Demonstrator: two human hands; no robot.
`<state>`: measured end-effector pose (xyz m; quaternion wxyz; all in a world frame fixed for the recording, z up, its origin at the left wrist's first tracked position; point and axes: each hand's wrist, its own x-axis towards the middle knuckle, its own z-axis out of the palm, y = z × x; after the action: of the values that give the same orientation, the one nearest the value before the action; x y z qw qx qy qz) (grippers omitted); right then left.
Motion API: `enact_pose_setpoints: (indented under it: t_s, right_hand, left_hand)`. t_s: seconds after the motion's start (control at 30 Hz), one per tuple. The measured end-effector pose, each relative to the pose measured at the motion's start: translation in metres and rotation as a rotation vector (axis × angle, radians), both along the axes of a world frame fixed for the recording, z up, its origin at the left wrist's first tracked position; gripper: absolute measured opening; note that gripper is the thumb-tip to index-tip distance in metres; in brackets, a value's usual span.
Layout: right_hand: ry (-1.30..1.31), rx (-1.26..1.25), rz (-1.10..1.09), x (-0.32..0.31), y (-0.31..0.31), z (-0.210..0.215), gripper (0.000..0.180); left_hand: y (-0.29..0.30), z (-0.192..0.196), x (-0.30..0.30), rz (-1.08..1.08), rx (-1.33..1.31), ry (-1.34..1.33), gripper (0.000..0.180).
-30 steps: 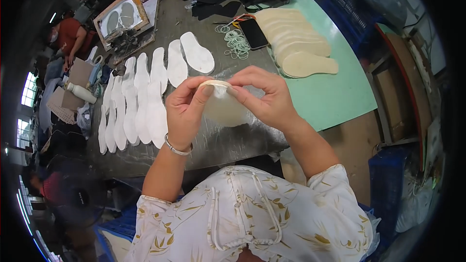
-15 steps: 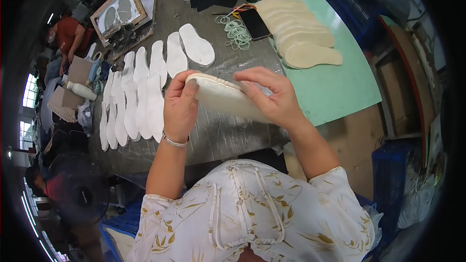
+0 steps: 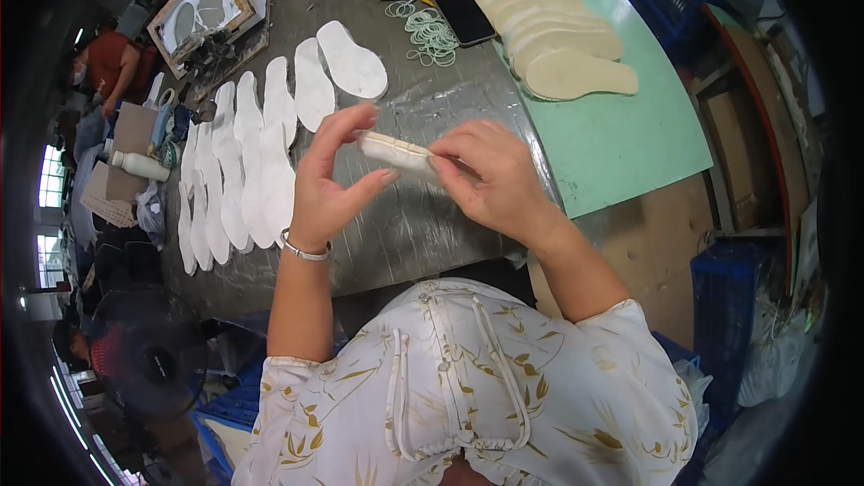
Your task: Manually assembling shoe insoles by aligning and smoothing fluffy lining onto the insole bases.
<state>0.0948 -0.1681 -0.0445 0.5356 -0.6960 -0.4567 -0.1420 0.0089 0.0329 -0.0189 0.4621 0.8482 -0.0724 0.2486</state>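
Above the grey bench, left hand (image 3: 326,182) and right hand (image 3: 493,180) pinch a cream foam insole (image 3: 396,151) edge-on, apparently for inspection.

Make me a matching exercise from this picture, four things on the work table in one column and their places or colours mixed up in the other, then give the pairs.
1. insole in both hands
2. white insoles
3. beige insoles
4. phone

A. stacked on the green mat
B. black, beside the rubber bands
C. held above the table
D. fanned in a row on the left

Pairs: 1-C, 2-D, 3-A, 4-B
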Motion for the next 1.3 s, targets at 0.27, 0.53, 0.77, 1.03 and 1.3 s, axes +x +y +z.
enact_pose_setpoints:
  t_s: [0.27,0.53,0.77,1.03,1.3]
  right_hand:
    - [0.225,-0.149,-0.006,0.004,-0.019,-0.022,0.029]
    - [0.032,-0.317,-0.023,0.007,-0.032,-0.053,0.022]
    - [0.014,-0.399,-0.003,0.002,-0.03,-0.067,0.026]
    - [0.094,-0.373,-0.029,-0.004,-0.026,-0.072,0.022]
    - [-0.009,-0.421,-0.035,-0.002,-0.025,-0.079,0.012]
  left_hand:
    - [0.006,-0.038,-0.007,0.015,-0.106,0.21,0.011]
    - [0.017,-0.085,-0.025,0.038,-0.248,0.24,0.013]
    - [0.026,-0.112,-0.044,0.064,-0.209,0.295,0.012]
    - [0.03,-0.111,-0.044,0.014,-0.17,0.303,0.01]
    - [0.029,-0.105,-0.046,-0.008,-0.136,0.303,0.012]
